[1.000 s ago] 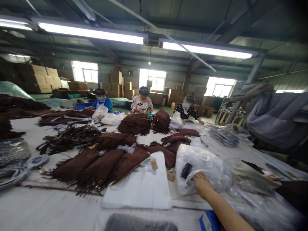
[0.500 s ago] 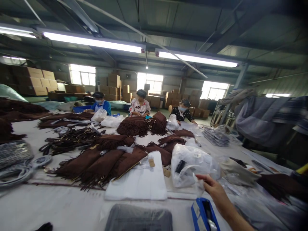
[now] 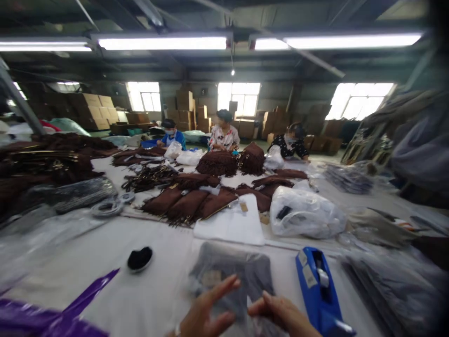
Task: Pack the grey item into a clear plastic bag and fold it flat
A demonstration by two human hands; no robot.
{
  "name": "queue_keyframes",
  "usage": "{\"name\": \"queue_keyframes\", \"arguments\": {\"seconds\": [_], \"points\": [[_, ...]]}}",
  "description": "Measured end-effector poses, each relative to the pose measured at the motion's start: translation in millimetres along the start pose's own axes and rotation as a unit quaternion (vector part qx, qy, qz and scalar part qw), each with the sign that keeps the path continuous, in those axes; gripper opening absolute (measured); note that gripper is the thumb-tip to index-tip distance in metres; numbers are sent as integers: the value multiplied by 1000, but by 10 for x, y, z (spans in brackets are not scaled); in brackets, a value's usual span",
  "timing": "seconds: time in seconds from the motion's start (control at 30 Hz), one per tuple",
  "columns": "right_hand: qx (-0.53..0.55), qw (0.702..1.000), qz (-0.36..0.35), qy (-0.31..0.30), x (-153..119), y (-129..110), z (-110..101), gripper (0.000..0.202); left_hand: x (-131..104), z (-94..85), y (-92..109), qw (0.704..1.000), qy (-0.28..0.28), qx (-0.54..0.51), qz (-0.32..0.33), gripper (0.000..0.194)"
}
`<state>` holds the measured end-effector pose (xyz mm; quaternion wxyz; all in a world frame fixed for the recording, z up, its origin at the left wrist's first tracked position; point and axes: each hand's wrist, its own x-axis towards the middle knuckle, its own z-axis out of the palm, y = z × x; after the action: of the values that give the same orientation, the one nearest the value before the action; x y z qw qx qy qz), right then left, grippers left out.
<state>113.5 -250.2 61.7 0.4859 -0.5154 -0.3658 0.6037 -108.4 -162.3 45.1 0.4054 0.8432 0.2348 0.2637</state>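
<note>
Right hand (image 3: 280, 314) withdrawn from white plastic bag (image 3: 305, 216), now beside left hand (image 3: 206, 311), both with fingers loosely apart over clear-wrapped dark packet (image 3: 231, 276); handling shifted to packet

Bright tube lights, blurred stretched edges

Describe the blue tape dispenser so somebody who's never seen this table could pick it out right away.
On the long white work table, look at the near edge, just right of the person's right hand. The tape dispenser lies there pointing away, beside the grey bagged item. It is the only bright blue hard plastic thing among soft brown fringed bags and clear plastic bags.
</note>
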Motion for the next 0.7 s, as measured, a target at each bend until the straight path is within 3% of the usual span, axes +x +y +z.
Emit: {"name": "queue_keyframes", "arguments": {"seconds": [0.07,0.13,0.23,0.3,0.4,0.5,0.6,0.7], "points": [[60,997,40,-4,-61,113,134,54,95,157,15,973,-80,-207,-59,70],[139,987,81,-5,-88,203,148,55,151,333,-14,930,-79,-327,-149,69],[271,956,111,1,-108,346,43,57,131,561,-92,886,-48,-367,-278,49],[348,932,101,-3,-124,466,-28,57,79,657,-151,876,-13,-362,-318,42],[402,914,48,18,-139,700,-45,68,5,719,-208,886,70,-328,-320,38],[345,935,38,72,-125,932,52,76,-51,745,-181,922,118,-250,-270,30],[289,942,23,166,-69,1024,154,57,-106,787,-111,962,92,-153,-207,21],[313,913,-22,259,0,968,135,44,-177,766,-96,978,49,-95,-177,21]]}}
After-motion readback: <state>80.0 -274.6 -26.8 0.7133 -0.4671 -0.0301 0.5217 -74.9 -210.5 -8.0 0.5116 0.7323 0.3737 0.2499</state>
